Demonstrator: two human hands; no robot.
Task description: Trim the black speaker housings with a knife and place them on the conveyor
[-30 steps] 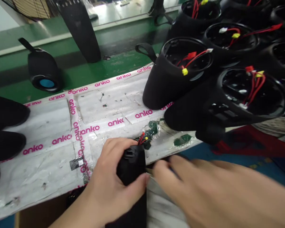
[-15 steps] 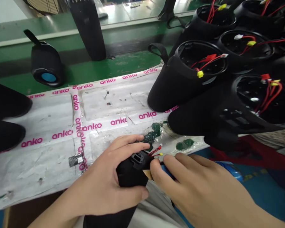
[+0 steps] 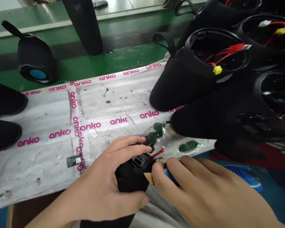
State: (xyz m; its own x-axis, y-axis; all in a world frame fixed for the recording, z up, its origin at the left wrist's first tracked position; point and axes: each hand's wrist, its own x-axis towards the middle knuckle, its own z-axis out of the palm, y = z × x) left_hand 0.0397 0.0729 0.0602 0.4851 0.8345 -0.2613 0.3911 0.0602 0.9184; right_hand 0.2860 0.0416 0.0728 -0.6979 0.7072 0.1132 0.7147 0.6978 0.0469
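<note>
My left hand point(image 3: 106, 180) is wrapped round a black fabric-covered speaker housing point(image 3: 130, 174), held tilted over my lap. On its upper end sits a black plastic piece with a rectangular socket point(image 3: 138, 161). Thin red wires point(image 3: 158, 154) with small red and yellow plugs stick out beside that piece. Closed round a blue-handled tool, my right hand point(image 3: 197, 186) is just right of the housing. The tool's flat tan tip point(image 3: 149, 178) reaches the housing's edge; whether it touches is unclear. My fingers hide most of the handle point(image 3: 248, 179).
Several black speaker housings point(image 3: 171, 82) lie on the right, red wires showing in their open ends. More black housings point(image 3: 4, 134) are at left. A speaker with a blue end point(image 3: 36, 60) and a tall one point(image 3: 85, 28) stand on the green surface point(image 3: 123, 53) behind the taped mat point(image 3: 49, 152).
The view has shifted slightly, so the housings at right look nearer. More of the tool's tan tip shows beside the held housing. Both hands keep their grip.
</note>
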